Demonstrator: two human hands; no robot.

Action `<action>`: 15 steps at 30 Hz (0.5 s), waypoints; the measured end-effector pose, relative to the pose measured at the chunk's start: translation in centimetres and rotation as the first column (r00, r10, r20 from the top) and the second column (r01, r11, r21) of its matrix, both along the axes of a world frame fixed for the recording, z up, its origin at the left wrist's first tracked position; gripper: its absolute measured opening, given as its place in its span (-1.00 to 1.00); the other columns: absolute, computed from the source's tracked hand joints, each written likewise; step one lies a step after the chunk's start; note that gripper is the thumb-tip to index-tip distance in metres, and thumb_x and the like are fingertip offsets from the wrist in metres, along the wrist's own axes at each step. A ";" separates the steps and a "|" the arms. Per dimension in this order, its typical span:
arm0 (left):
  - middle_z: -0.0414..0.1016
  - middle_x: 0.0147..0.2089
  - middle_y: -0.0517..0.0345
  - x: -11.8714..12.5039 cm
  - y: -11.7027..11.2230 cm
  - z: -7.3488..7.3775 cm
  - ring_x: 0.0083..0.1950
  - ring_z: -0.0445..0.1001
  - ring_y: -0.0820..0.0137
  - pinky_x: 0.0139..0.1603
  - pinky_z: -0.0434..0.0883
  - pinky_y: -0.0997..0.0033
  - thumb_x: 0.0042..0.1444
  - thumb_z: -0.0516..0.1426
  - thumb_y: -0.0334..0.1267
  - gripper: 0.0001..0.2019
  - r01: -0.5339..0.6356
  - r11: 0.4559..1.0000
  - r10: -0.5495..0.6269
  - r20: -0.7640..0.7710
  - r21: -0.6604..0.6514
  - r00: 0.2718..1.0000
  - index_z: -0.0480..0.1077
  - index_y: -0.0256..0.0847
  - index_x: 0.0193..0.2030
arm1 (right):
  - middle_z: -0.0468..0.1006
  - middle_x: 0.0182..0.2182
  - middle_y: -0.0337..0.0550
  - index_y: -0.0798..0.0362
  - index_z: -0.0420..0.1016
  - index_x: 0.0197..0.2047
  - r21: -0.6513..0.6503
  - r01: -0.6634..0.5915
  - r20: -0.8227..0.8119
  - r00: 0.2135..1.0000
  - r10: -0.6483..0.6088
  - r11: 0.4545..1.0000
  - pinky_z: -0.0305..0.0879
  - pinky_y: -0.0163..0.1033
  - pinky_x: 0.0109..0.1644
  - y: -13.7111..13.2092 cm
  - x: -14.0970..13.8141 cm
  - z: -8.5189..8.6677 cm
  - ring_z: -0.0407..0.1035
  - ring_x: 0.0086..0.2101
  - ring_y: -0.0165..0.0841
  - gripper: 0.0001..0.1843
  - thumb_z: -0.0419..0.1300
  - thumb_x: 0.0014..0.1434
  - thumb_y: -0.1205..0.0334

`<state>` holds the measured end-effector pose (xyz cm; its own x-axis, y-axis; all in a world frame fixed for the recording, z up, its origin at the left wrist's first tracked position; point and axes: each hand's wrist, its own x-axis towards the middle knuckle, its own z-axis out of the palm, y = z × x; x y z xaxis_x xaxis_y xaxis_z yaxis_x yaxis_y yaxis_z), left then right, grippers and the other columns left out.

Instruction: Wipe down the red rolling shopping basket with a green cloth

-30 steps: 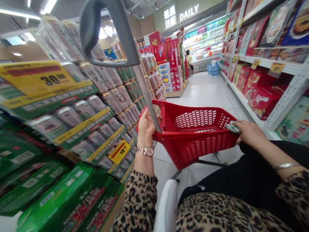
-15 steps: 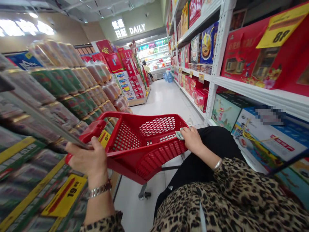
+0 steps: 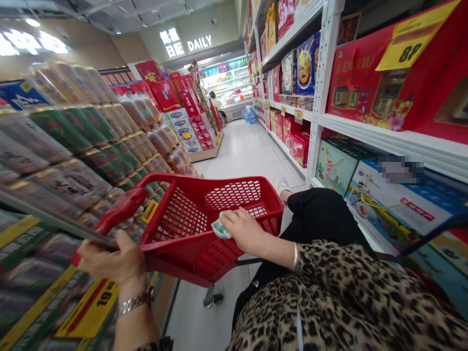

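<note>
A red plastic shopping cart [image 3: 226, 187] with perforated basket walls stands before me, its basket bare inside where I can see. My left hand [image 3: 113, 258], with a metal watch at the wrist, is closed around the cart's red handle [image 3: 122, 207]. Along that hand runs a long grey bar [image 3: 54, 217]; whether the fingers also hold it, I cannot tell. In my right hand [image 3: 244, 231] is a crumpled pale green and white cloth or wipe [image 3: 221, 227], pressed to the near rim of the basket.
Stacked packs of drink cans [image 3: 78, 124] with yellow price tags line the left. White shelves [image 3: 316, 117] hold gift boxes [image 3: 369, 83] on the right, close to my knee. Between them a pale tiled aisle [image 3: 241, 146] leads to lit coolers [image 3: 230, 83], with a person [image 3: 216, 103] far off.
My right hand has slid left along the basket's near rim with the cloth, from its front corner to about the middle. The view has shifted slightly right; my left hand keeps its grip.
</note>
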<state>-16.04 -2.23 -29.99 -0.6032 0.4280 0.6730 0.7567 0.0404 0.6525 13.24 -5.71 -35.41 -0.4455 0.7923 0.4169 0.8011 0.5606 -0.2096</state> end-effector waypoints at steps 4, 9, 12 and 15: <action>0.42 -0.24 -0.04 0.4 -0.2 0.1 0.01 0.44 -0.20 0.03 0.30 -0.15 -0.22 0.12 -0.09 -0.63 -0.086 0.995 0.088 -0.051 0.043 0.995 -0.01 -0.02 -0.33 | 0.38 0.26 0.12 0.13 0.34 0.26 0.063 -0.162 -0.026 0.986 0.164 0.985 0.26 0.03 0.24 0.5 -5.4 1.6 0.38 0.08 -0.17 -0.56 0.09 0.33 0.42; 0.48 -0.13 -0.18 0.6 -0.2 -0.1 0.06 0.42 -0.27 0.03 0.29 -0.21 -0.18 0.12 -0.07 -0.66 -0.078 0.997 0.079 -0.070 0.015 0.994 0.15 -0.05 -0.24 | 0.28 0.36 0.05 0.04 0.22 0.37 0.150 -0.185 -0.057 0.979 0.195 0.971 0.19 0.04 0.33 1.2 -8.7 1.2 0.34 0.16 -0.21 -0.50 0.00 0.40 0.38; 0.49 -0.01 -0.26 0.4 0.0 -0.2 0.17 0.39 -0.31 0.08 0.29 -0.23 -0.15 0.12 -0.04 -0.62 -0.086 0.996 0.084 -0.072 -0.028 0.994 0.21 -0.06 -0.17 | 0.41 0.28 0.03 0.03 0.19 0.39 0.148 -0.135 -0.074 0.986 0.147 0.980 0.11 0.12 0.39 1.5 -7.3 0.0 0.39 0.13 -0.24 -0.48 -0.01 0.40 0.40; 0.50 0.06 -0.23 -0.1 0.4 -0.2 0.21 0.38 -0.30 0.13 0.29 -0.22 -0.17 0.13 -0.05 -0.61 -0.078 0.996 0.076 -0.048 -0.045 0.996 0.19 -0.04 -0.16 | 0.43 0.27 -0.01 0.00 0.26 0.35 0.157 -0.092 -0.076 0.992 0.105 0.983 0.01 0.16 0.43 1.5 -4.2 -1.6 0.37 0.17 -0.25 -0.51 0.01 0.40 0.41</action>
